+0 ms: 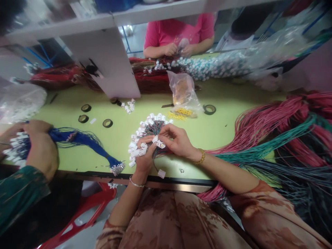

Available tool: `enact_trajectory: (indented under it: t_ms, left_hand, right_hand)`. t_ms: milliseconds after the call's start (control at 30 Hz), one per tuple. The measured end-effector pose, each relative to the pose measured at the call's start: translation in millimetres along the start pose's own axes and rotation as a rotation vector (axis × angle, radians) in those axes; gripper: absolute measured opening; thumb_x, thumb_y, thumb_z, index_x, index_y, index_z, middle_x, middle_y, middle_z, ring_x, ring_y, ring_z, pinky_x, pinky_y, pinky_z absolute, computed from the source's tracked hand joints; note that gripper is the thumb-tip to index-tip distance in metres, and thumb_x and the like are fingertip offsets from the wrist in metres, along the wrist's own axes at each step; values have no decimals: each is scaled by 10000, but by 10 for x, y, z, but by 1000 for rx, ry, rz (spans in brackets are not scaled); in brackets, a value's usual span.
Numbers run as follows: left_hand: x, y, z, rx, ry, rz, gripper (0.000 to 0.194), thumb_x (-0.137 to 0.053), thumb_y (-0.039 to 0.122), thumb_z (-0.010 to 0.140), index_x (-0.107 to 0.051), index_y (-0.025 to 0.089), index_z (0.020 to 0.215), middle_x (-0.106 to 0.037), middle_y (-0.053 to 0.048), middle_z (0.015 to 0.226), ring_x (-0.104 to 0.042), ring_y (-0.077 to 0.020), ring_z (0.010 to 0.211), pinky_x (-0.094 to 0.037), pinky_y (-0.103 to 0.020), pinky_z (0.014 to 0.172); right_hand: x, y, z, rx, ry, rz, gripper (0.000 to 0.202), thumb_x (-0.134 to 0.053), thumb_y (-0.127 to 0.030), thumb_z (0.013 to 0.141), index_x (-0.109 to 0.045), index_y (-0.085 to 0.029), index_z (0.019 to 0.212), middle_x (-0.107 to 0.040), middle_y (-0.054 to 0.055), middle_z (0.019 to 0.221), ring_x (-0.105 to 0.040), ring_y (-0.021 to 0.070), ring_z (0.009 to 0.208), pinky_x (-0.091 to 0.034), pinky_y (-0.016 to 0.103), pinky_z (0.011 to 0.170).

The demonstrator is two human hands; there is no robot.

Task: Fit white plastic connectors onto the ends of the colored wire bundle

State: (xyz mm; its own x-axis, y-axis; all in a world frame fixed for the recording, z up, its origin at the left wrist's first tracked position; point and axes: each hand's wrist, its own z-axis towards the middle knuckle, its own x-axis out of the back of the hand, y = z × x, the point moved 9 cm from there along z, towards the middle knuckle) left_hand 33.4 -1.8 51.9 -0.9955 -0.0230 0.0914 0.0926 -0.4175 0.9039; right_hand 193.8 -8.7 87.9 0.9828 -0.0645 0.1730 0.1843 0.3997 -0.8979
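White connectors (134, 145) fan out in an arc at the near middle of the green table, on the ends of thin dark wires. My left hand (145, 155) is closed around part of this bunch, with several connectors against its fingers. Just right of it, my right hand (176, 138) pinches at a white connector (158, 142) between the two hands. Another white connector (161, 173) hangs on a wire by the table's front edge. Long pink wires (249, 128) and green wires (280, 138) run off to the right beneath my right forearm.
Tape rolls (107, 123), loose connectors (128, 106) and a plastic bag (183, 90) with yellow pieces (177, 114) lie beyond. At left, a co-worker's hands hold connectors on blue wires (83, 138). Another person in pink works across the table, behind a connector pile (207, 67).
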Motion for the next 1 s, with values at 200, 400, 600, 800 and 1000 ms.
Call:
enact_trajectory:
  t_ms: [200,400,600,800,1000]
  left_hand:
    - [-5,-75,0,43,-6,-14,147,-751,315,824,-680,203,887,-716,-41,974,-682,-205,1011,-521,-427,983]
    - [17,-88,-17,26,48,34,135,-743,313,823,-669,212,875,-711,-31,963,-683,-202,995,-526,-435,982]
    - [50,-123,-94,45,159,47,118,-740,308,832,-653,237,867,-698,-20,937,-677,-189,969,-519,-412,986]
    - [80,-173,-99,88,122,103,161,-695,376,867,-670,219,893,-689,-45,935,-663,-213,945,-514,-423,954]
    - [22,-139,12,92,-35,7,290,-609,486,918,-658,202,882,-679,-59,949,-659,-198,959,-522,-389,948]
  right_hand:
    - [-6,-93,-2,99,-16,-110,30,-579,-223,907,-579,-197,891,-658,-7,767,-580,101,655,-471,239,615]
    - [-60,-175,-44,183,-51,-321,109,-485,-216,954,-588,-197,925,-688,32,820,-620,133,721,-500,269,668]
    - [-264,-183,-273,243,-70,-434,318,-417,-203,973,-560,-161,1254,-726,116,1068,-687,186,923,-548,315,791]
    - [-428,-60,-284,267,-157,-427,333,-518,-268,943,-564,-198,1266,-676,123,1127,-636,219,1013,-542,353,848]
    - [-246,6,-197,159,-272,-282,168,-528,-310,959,-629,-177,977,-659,71,949,-598,172,883,-495,318,811]
